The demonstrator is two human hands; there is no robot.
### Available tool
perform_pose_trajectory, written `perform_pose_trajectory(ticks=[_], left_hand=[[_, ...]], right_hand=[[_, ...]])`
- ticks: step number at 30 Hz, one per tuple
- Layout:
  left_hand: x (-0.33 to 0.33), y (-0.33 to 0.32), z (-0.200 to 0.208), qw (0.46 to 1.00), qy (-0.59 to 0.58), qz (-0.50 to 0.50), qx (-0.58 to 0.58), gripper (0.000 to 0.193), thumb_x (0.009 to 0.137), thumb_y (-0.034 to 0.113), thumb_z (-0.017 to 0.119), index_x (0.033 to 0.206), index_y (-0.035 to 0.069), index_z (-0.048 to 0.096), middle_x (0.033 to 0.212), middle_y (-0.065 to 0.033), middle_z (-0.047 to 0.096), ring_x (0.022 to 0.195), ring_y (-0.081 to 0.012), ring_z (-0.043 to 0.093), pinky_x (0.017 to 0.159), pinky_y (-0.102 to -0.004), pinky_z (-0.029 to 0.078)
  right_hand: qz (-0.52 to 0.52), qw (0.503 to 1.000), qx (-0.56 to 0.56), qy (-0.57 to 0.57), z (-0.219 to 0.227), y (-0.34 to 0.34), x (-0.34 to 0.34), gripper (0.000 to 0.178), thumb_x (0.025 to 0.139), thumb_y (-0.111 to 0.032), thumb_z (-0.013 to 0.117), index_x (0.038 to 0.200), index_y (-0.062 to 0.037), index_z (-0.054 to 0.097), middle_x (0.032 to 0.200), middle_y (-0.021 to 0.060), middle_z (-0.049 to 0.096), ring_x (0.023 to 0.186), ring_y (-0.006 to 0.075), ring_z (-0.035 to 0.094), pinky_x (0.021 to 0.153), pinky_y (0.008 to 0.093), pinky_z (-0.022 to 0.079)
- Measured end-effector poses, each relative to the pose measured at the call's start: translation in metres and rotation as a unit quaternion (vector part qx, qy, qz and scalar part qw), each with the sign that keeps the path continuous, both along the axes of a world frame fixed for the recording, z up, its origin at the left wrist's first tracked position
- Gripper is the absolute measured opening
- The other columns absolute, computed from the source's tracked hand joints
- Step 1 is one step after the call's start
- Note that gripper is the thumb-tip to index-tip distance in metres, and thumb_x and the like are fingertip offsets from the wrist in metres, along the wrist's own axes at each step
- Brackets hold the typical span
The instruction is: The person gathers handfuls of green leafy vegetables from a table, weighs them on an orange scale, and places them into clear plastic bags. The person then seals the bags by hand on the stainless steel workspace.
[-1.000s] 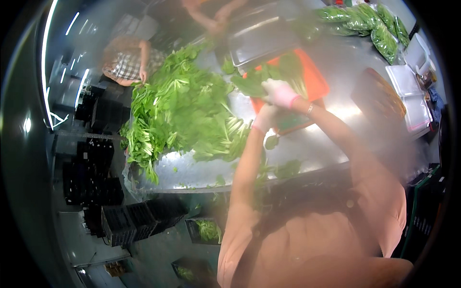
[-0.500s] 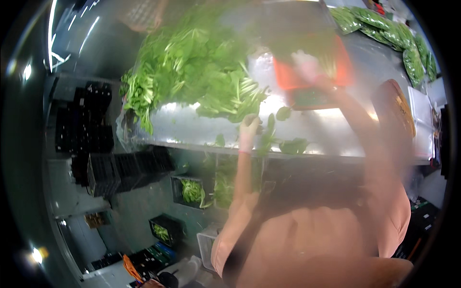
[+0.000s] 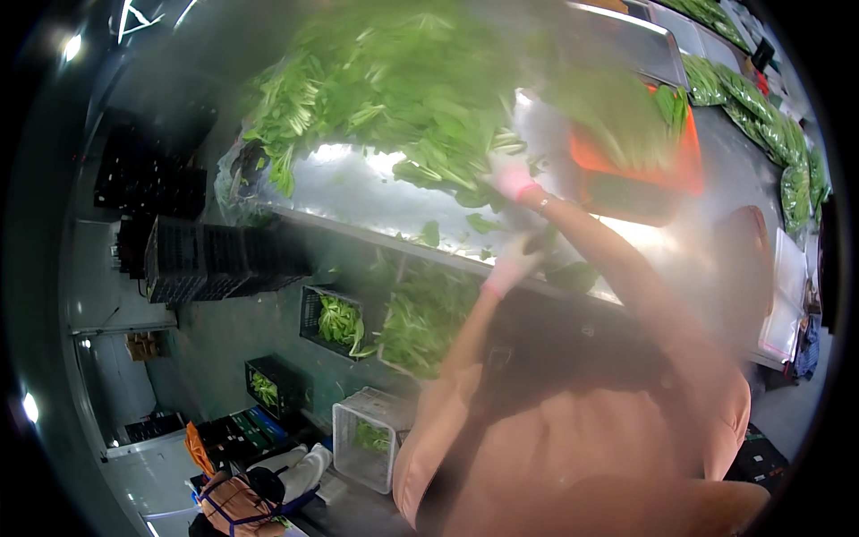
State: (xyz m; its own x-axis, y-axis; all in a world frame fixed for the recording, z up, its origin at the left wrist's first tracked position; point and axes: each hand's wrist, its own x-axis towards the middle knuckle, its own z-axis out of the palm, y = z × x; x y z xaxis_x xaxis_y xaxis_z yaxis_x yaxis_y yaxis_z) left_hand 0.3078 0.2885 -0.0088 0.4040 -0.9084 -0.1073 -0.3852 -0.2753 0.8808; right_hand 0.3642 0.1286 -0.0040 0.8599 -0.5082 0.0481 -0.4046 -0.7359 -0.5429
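A large heap of leafy greens [image 3: 403,107] with pale stalks covers the left and middle of a metal table [image 3: 349,183]. My right hand [image 3: 510,176], in a white glove with a pink cuff, touches the heap's right edge by some stalks; its fingers are blurred and partly hidden. Closer to me, over the table's front edge, is my gloved left hand [image 3: 514,267]. Its fingers are curled around something dark that I cannot make out. Beyond my right forearm stands an orange basket [image 3: 617,163] with greens in it, partly smeared in the picture.
Bagged greens [image 3: 761,112] line the table's far right. A brown rounded object [image 3: 744,259] and white trays [image 3: 787,277] sit at the right end. Below the front edge are a crate of greens [image 3: 425,322], a black crate [image 3: 313,309] and a grey crate [image 3: 358,447].
My right hand has left the orange basket and come left to the heap's edge. My left hand has drawn back toward me from the heap. The whole view has turned somewhat.
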Motion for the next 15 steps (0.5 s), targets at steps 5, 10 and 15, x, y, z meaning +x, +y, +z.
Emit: perform_pose_trajectory(ticks=[5,10,15], left_hand=[[0.041,0.031,-0.013,0.949,0.175,0.250,-0.083,0.022,0.083,0.012,0.060,0.102,0.000,0.059,0.088,-0.0044,0.060,0.073,-0.0097,0.054,0.066,-0.0234,0.047],[0.066,0.032,0.016,0.888,0.331,0.304,-0.094,0.025,0.086,0.015,0.059,0.106,0.000,0.058,0.092,-0.0055,0.059,0.079,-0.0116,0.056,0.071,-0.0257,0.049],[0.065,0.002,0.028,0.859,0.375,0.247,-0.245,0.038,0.089,0.014,0.054,0.121,-0.004,0.045,0.106,-0.0105,0.058,0.091,-0.0177,0.058,0.078,-0.0307,0.049]], right_hand=[[-0.020,0.931,0.334,-0.147,0.021,-0.007,-0.012,0.030,0.079,-0.027,0.057,0.093,-0.0010,0.062,0.072,0.0094,0.062,0.067,0.0176,0.061,0.059,0.0307,0.046],[-0.020,0.865,0.469,-0.175,0.059,0.004,-0.042,0.024,0.085,-0.026,0.054,0.087,-0.0030,0.062,0.067,0.0000,0.057,0.057,0.0064,0.052,0.052,0.0206,0.042],[0.027,0.935,0.297,-0.193,0.050,0.040,-0.055,0.025,0.080,-0.023,0.058,0.092,-0.0018,0.061,0.079,0.0139,0.064,0.072,0.0223,0.063,0.067,0.0300,0.049]])
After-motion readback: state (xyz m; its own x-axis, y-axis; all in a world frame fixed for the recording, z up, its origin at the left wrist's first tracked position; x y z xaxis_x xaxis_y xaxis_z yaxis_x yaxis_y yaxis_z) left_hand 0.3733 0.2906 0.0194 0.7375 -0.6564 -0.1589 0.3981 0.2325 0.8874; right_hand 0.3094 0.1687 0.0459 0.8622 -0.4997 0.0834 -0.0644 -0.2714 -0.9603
